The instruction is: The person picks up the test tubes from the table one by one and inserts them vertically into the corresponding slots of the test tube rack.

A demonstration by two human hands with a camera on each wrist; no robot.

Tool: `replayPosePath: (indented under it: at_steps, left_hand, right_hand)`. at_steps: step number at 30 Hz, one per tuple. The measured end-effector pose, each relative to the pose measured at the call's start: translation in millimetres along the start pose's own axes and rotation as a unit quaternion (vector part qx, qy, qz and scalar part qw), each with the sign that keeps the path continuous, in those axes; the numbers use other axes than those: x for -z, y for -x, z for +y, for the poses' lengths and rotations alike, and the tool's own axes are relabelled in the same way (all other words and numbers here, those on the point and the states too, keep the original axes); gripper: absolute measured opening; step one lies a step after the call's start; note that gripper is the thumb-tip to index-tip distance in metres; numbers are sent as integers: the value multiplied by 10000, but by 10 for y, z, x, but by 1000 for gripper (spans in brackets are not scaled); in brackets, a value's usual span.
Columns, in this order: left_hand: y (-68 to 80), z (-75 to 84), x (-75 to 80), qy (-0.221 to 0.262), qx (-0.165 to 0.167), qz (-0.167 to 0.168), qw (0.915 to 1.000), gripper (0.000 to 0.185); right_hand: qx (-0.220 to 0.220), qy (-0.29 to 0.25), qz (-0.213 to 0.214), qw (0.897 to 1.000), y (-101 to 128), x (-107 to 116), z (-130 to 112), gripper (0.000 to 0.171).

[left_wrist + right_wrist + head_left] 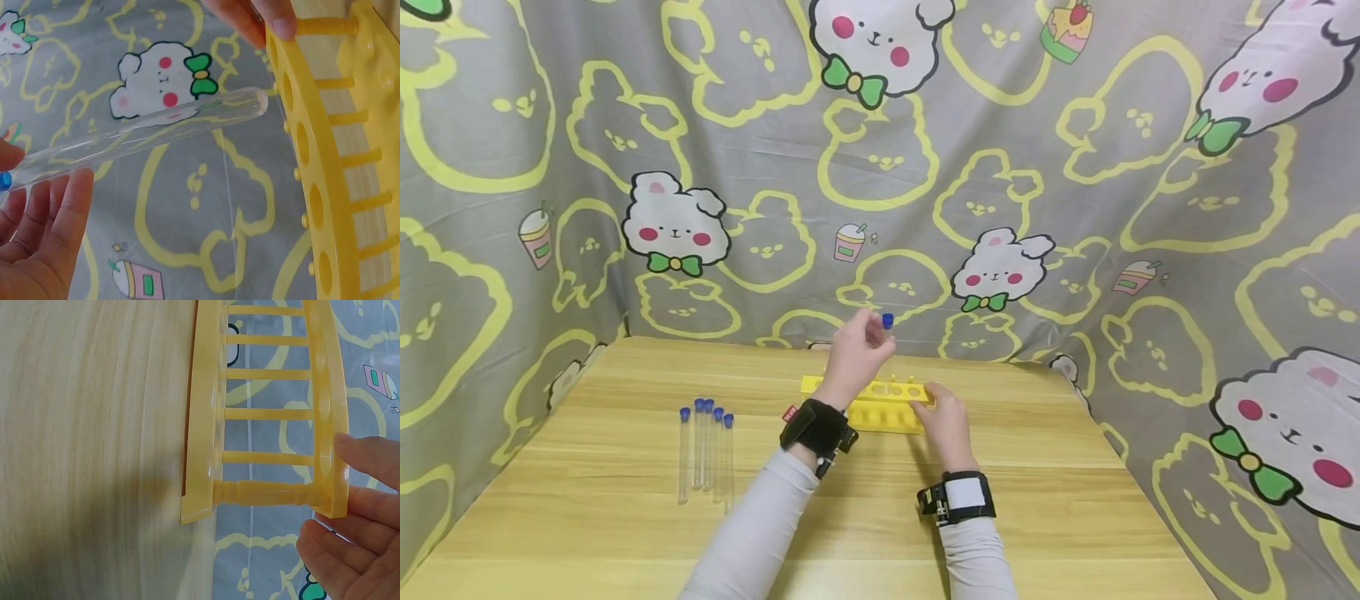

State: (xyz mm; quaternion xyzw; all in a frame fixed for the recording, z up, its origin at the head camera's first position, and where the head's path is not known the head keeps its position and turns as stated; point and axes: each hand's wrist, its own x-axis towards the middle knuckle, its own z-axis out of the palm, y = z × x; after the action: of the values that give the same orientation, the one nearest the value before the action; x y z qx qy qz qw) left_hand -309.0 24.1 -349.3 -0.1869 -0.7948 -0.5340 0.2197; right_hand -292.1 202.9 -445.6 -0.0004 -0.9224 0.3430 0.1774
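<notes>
My left hand (pixel 852 354) pinches a clear test tube (pixel 156 130) near its blue cap (pixel 887 321), raised over a yellow test tube rack (pixel 886 417). In the left wrist view the tube's rounded bottom points toward the rack's top plate, just short of its row of round holes. With thumb and fingers, my right hand (pixel 947 421) grips the rack's right end at the upper plate (pixel 339 469). The rack stands on the table, partly hidden behind the left hand and wrist. No tube shows in the holes visible in the left wrist view.
Several capped test tubes (pixel 684 458) lie side by side on the wooden table (pixel 587 517), left of the left forearm. A patterned grey curtain (pixel 775 150) surrounds the table's back and sides. Each wrist wears a black strap (pixel 967 497) with a small camera.
</notes>
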Motion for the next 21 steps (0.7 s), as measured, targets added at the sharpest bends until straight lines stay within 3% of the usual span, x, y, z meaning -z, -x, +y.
replayPosePath:
  at_steps: [12,21]
  left_hand:
    - [-57,67,-253,22,-224,-169,9996,22]
    - [-32,-4,-393,-253,-349,-284,9987,21]
  right_hand:
    - [42,44,60,10000,-4,-9,3,46]
    - [206,51,134,9997,-11,-14,20,45]
